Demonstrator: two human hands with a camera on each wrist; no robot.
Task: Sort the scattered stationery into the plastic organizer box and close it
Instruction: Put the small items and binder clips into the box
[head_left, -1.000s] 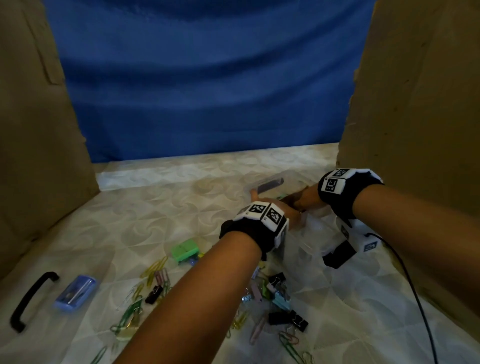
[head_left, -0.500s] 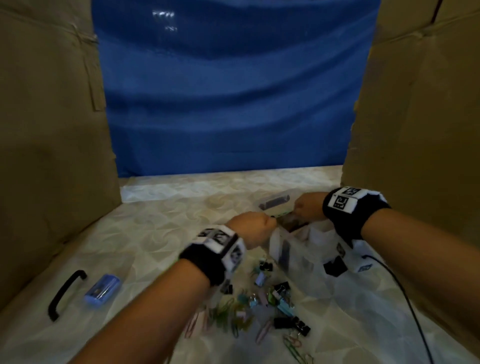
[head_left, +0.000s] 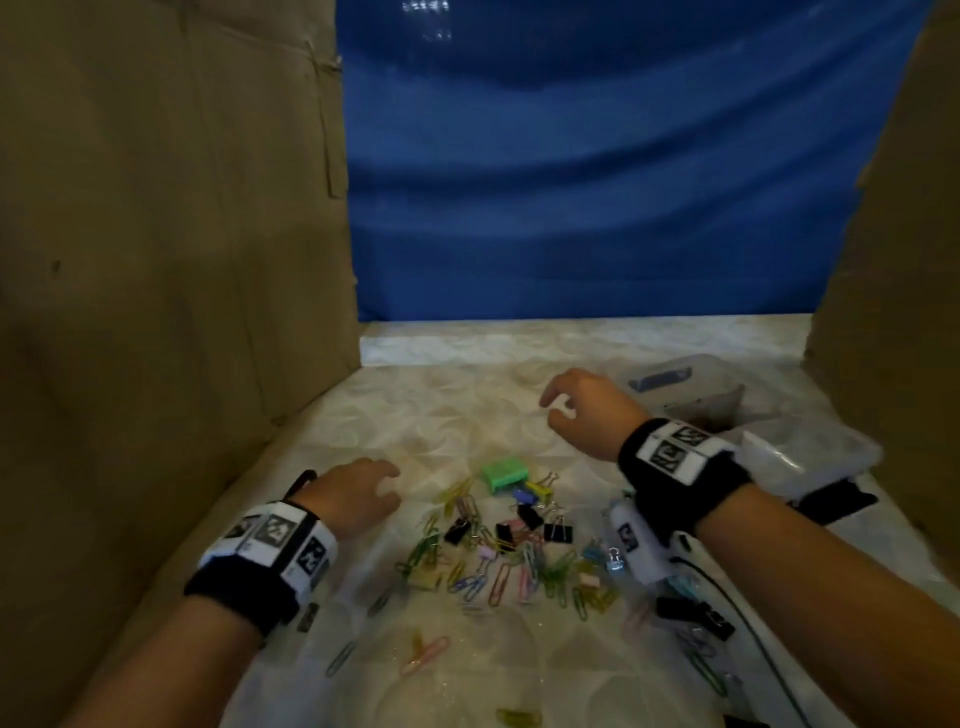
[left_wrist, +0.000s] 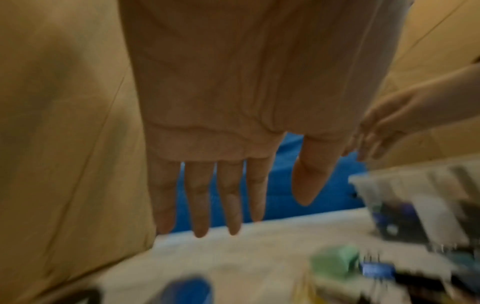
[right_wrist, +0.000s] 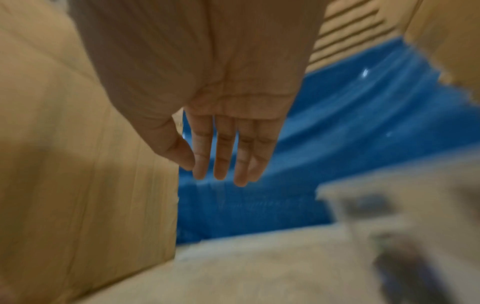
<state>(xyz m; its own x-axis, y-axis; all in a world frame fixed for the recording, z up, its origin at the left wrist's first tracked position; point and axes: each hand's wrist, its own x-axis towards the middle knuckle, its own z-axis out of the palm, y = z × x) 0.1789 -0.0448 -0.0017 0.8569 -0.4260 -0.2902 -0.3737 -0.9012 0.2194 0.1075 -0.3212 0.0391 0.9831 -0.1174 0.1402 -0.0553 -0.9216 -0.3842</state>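
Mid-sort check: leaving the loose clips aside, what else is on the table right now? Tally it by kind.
clear organizer box: 1
green box: 1
blue case: 1 (blurred, seen from the left wrist only)
black handle: 1 (mostly behind the left wrist)
Total: 4
The loose clips are too many and too tangled to count.

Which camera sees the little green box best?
The head view: the green box sits sharp and whole on the table, beside the clips. The left wrist view shows only a blurry green blob. I cannot find it in the right wrist view.
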